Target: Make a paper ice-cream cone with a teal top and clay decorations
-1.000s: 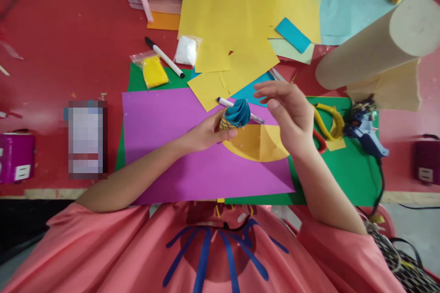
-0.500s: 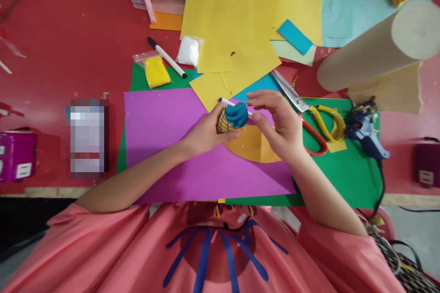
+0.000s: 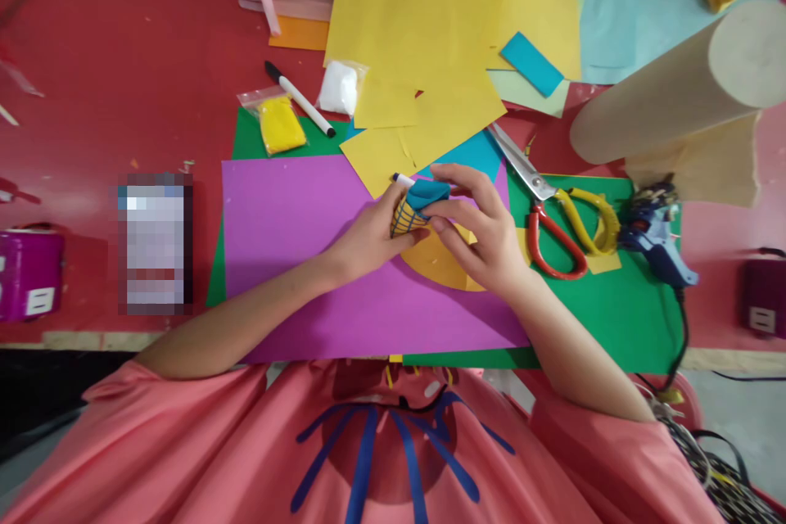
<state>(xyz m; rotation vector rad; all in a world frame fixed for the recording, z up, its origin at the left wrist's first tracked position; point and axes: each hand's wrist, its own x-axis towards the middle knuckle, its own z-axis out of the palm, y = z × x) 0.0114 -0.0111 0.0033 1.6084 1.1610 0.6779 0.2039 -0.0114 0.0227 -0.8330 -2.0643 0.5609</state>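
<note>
1. A red table point(image 3: 92, 74) bears a purple sheet point(image 3: 288, 311).
2. Above the sheet, the left hand point(image 3: 362, 239) grasps a yellow gridded cone point(image 3: 406, 219); the right hand point(image 3: 488, 233) touches its blue top point(image 3: 428, 193), whether pinching I cannot tell.
3. The step seems to be adjusting that top, calling for steady left support.
4. No brand or writing is legible.

A small yellow cone point(image 3: 406, 219) has criss-cross blue lines and a blue top point(image 3: 428, 193). One wide paper sheet point(image 3: 288, 237) is purple.
</note>
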